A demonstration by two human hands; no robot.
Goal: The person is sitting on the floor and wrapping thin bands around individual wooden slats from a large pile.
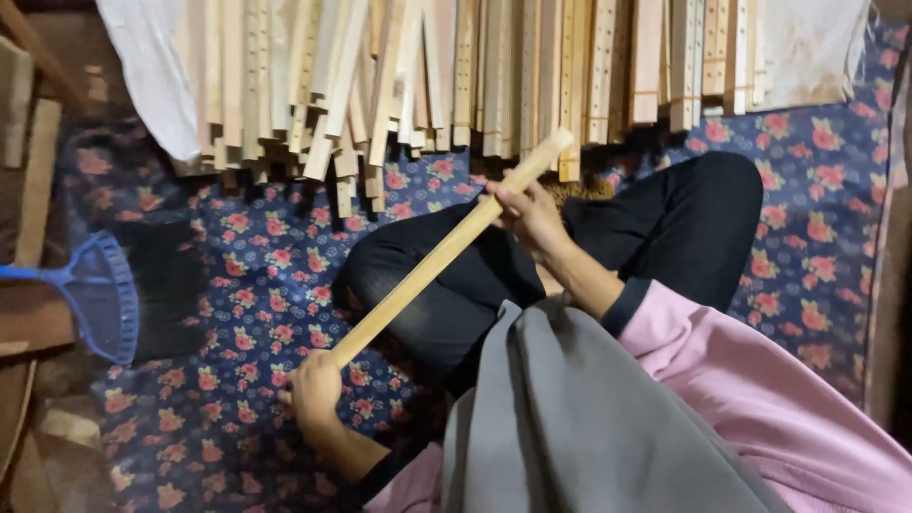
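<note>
Floral mat (237, 285) lies open left of the knee (399, 266); stacked wooden slats (427, 76) wall off the far side.

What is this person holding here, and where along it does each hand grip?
A long wooden stick: the left hand grips its near end, the right hand grips it close to the far end.

Slat pile (494, 71) beyond knees (703, 204); brush (100, 294) left

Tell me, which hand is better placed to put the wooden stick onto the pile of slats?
Probably the right hand: it grips the wooden stick near its far end, close to the pile of slats. The left hand holds the near end, farther from the pile.
</note>
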